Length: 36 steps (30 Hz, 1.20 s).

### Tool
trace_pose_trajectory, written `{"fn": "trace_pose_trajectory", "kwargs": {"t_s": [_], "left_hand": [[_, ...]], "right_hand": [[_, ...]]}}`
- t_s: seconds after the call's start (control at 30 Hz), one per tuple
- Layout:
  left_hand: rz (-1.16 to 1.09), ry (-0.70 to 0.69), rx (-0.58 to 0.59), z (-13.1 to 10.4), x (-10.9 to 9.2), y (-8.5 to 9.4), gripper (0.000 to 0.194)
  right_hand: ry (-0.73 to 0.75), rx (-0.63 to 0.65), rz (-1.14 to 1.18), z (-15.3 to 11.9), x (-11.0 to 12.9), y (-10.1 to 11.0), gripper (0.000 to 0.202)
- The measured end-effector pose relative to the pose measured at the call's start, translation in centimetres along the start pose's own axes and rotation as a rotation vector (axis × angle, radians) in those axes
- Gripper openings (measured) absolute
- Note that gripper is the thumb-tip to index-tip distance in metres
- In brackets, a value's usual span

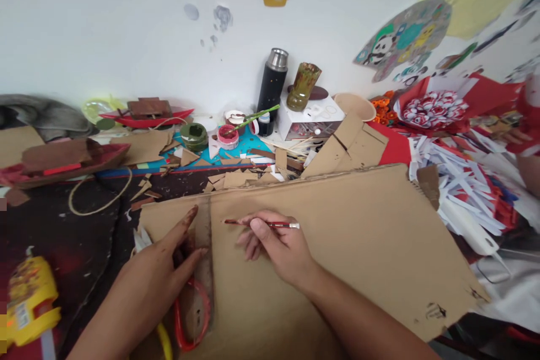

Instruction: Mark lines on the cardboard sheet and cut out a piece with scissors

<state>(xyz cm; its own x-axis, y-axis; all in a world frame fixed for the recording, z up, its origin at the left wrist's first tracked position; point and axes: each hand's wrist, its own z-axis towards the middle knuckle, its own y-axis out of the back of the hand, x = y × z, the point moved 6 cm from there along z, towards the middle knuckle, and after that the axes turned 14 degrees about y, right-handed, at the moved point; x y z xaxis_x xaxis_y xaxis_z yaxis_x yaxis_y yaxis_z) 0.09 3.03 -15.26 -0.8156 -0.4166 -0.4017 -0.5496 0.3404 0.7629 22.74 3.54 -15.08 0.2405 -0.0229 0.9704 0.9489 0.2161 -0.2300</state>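
A large sheet of brown cardboard (pixel 358 236) lies before me. My left hand (pixel 169 261) rests on it with index finger and thumb spread, their tips on a clear ruler (pixel 205 219) that runs front to back. Partly beneath that hand are scissors with a red handle (pixel 179 323); pointed metal blades (pixel 142 239) show past its far side. A yellow handle (pixel 164 341) pokes out nearby, its tool hidden. Just right of the ruler, my right hand (pixel 274 242) grips a red pencil (pixel 276 225) with a white end, its point close to the cardboard.
Cardboard scraps (pixel 236 179), paint pots (pixel 194 136), a black thermos (pixel 272 84) and a white box (pixel 310 118) line the wall. Model boats (pixel 63 160) stand left, above a yellow hot glue gun (pixel 34 301). Paper strips (pixel 455 180) and another person's hand (pixel 514 136) are right.
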Motion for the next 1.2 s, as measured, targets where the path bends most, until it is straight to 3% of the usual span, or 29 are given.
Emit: {"fn": "trace_pose_trajectory", "kwargs": {"t_s": [0.17, 0.33, 0.43, 0.73, 0.93, 1.1, 1.2], "left_hand": [[0.012, -0.017, 0.016, -0.1, -0.2, 0.1, 0.098], [0.027, -0.038, 0.029, -0.3, -0.6, 0.4, 0.097], [0.034, -0.047, 0.025, -0.3, -0.7, 0.4, 0.096], [0.012, -0.097, 0.015, 0.1, -0.4, -0.2, 0.093], [-0.02, -0.124, -0.032, 0.3, 0.0, -0.2, 0.089], [-0.01, -0.111, -0.026, 0.4, -0.1, -0.2, 0.092], [0.005, -0.081, 0.019, 0.3, -0.1, -0.3, 0.094]], "right_hand": [[0.166, 0.051, -0.261, 1.1, 3.5, 0.8, 0.044], [0.451, 0.264, -0.699, 3.6, 7.0, 0.6, 0.032], [0.576, 0.367, -0.906, 5.3, 7.8, 0.0, 0.035], [0.362, 0.542, -1.382, 7.7, 6.6, 0.9, 0.027], [0.285, 0.583, -1.509, 8.4, 7.1, 2.5, 0.026], [0.281, 0.689, -1.513, 8.9, 6.8, 2.1, 0.026], [0.27, 0.684, -1.505, 9.2, 6.6, 2.1, 0.017]]}}
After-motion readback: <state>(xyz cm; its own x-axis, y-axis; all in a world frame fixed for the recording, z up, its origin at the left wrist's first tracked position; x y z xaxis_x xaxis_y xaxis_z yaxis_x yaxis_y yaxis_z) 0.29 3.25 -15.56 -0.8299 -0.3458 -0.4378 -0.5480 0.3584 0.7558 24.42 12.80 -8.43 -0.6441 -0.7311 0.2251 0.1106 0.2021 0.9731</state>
